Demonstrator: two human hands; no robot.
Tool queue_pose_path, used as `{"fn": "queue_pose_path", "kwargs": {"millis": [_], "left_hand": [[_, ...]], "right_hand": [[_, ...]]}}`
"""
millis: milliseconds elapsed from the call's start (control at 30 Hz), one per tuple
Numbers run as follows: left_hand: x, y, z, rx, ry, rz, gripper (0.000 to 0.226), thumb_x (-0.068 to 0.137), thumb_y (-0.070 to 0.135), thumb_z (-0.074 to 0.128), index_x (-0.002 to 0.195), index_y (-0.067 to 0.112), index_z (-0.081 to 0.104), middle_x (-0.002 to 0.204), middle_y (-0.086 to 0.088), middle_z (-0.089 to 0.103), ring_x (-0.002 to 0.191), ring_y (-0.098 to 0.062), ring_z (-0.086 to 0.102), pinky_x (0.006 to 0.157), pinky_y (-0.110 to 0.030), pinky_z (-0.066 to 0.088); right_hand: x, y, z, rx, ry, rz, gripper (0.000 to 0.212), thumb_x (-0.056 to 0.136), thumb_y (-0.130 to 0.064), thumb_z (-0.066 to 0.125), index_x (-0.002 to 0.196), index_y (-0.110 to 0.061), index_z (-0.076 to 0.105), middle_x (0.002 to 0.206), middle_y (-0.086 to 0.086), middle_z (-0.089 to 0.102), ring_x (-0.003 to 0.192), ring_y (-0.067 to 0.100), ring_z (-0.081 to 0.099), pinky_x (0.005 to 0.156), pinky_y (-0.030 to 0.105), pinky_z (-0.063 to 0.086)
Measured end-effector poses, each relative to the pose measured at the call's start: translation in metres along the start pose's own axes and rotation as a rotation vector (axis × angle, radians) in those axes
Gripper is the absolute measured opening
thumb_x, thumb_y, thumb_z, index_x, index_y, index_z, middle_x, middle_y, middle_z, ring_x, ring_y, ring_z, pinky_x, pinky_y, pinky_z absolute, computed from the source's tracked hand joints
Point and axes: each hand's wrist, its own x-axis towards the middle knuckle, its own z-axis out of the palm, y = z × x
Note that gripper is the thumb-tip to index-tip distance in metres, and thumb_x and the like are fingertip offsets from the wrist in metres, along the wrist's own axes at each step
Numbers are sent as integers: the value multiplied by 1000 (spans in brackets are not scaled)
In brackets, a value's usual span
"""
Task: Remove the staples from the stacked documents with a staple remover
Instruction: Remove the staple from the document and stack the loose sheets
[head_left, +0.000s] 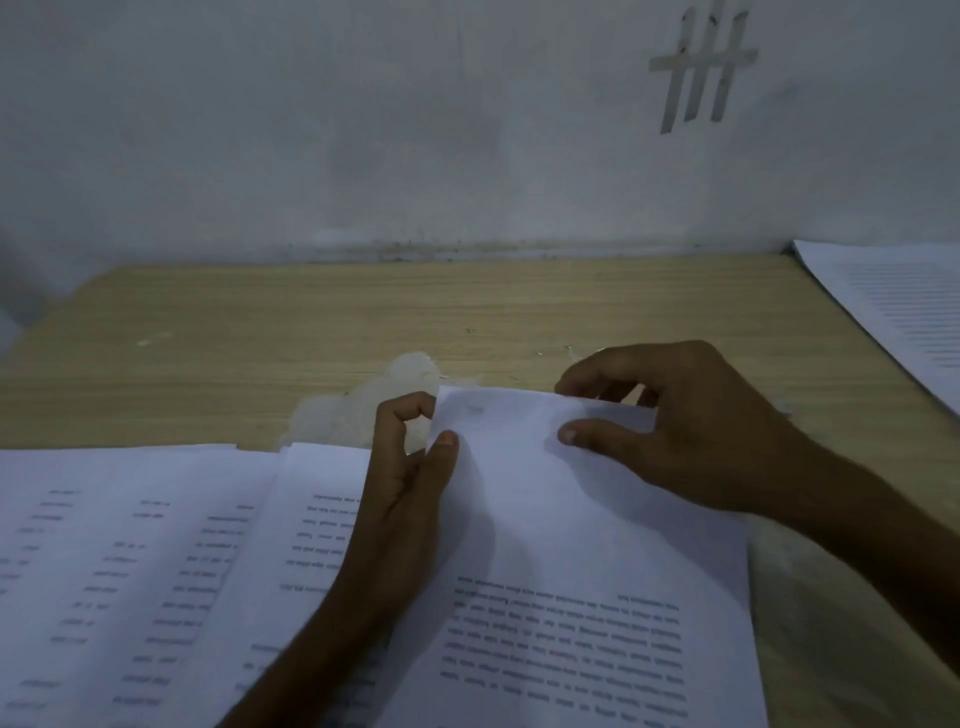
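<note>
Document (571, 519) pinched at its far edge by both hands, on the near side of the desk (260, 322)

Printed sheets (130, 545) lie spread nearest at the left, partly under the document. The left hand (405, 493) pinches its lifted far-left corner, thumb on top and fingers curled. The right hand (691, 431) pinches the far edge between thumb and bent fingers. Another paper stack (904, 306) lies far right, below the wall (363, 130) with tape strips (701, 67).

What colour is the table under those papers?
Pale tan wood grain on the table, with a worn whitish patch; head view shows it.
</note>
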Motion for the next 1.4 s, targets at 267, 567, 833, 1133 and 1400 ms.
{"fn": "queue_pose_path", "kwargs": {"millis": [267,567,833,1133,1400], "left_hand": [[2,-2,-3,-158,-141,127,19,88,7,48,79,23,49,72,7,64,64,-9,60,53,-17,45],[9,-15,-7,-199,-257,166,10,72,19,56,68,28,55,108,-7,69,111,-27,60,93,-42,49],[11,-19,-8,-194,-284,162,12,70,18,54,67,30,55,104,-6,69,108,-28,60,87,-45,47],[11,-19,-6,-260,-288,123,8,74,16,57,74,23,55,103,-8,69,100,-28,64,79,-36,54],[8,-9,-4,-259,-107,-74,11,80,30,55,85,22,61,81,-7,70,69,-24,66,59,-36,56]], "right_hand": [[-9,14,14,1,86,-279,22,77,-19,71,99,-21,68,84,-13,62,73,3,54,65,17,43],[-19,25,38,-238,342,-590,13,82,-4,69,69,-3,73,69,11,62,59,26,55,51,37,43],[-18,25,44,-252,370,-654,20,82,-4,67,62,1,69,64,14,61,53,27,54,49,36,43],[-17,25,39,-85,223,-446,12,85,-10,60,89,-9,72,94,1,72,85,14,67,70,34,53],[-3,8,30,129,127,-225,22,83,-30,54,105,-27,57,88,-12,65,76,8,64,64,34,49]]}}
